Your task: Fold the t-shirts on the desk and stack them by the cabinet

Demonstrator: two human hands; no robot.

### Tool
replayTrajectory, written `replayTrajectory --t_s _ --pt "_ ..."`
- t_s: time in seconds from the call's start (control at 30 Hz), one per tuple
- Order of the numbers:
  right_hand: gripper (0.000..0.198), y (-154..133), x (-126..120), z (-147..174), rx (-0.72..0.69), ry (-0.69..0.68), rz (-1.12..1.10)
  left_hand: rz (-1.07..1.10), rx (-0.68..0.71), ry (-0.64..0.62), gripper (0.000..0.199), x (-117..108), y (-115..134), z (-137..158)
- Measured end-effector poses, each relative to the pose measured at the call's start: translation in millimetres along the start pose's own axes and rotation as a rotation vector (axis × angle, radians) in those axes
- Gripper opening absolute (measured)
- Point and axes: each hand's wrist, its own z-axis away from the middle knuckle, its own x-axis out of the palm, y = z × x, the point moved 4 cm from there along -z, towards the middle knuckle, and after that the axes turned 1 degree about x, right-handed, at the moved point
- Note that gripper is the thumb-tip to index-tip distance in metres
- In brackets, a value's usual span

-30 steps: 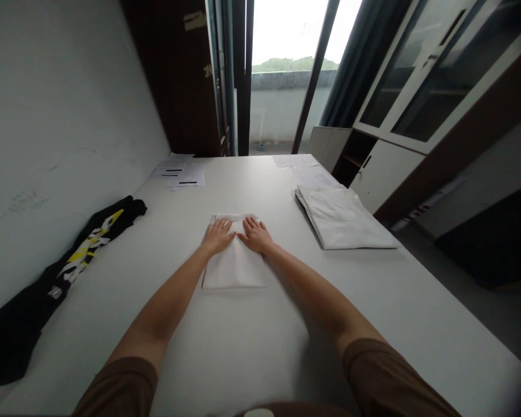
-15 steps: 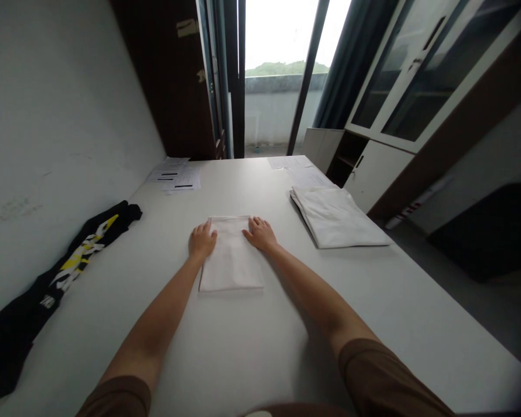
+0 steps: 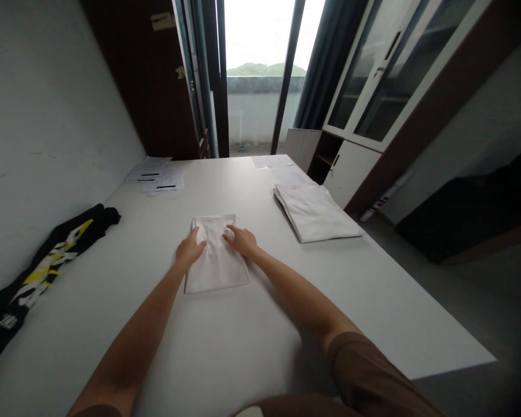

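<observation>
A folded white cloth lies on the white table in front of me, its upper part slightly creased between my hands. My left hand is closed on its left edge, the thumb on top and the fingers along the side. On the opposite edge, my right hand grips the cloth near its far right corner, thumb and fingers bunching the fabric a little. The fingertips beneath the cloth are hidden.
A larger folded white cloth rests on the table to the right. Printed papers lie at the far left, with more sheets at the far end. A black garment with yellow and white patterning lies along the wall.
My hands have gone from lying flat at the cloth's edges to gripping its sides, and the fabric has creased and skewed slightly. The whole view has swung to the right.
</observation>
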Motion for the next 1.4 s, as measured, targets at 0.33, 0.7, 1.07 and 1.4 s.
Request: replayTrajectory --t_s 0.33,0.7,1.07,1.4 --pt "0.062 -5 12 -3 -0.151 -0.091 -0.169 0.593 0.121 0.069 0.072 10 8 -9" --pt "0.043 -29 7 8 -0.167 0.044 -0.258 1.188 0.013 -0.122 0.063 28 35 9" --pt "0.057 -35 9 4 -0.016 -0.052 -0.057 1.565 -0.192 -0.202 0.053 33 35 7" --pt "0.032 -31 19 -4 -0.064 0.044 -0.113 1.389 -0.072 0.120 0.042 25 19 4"
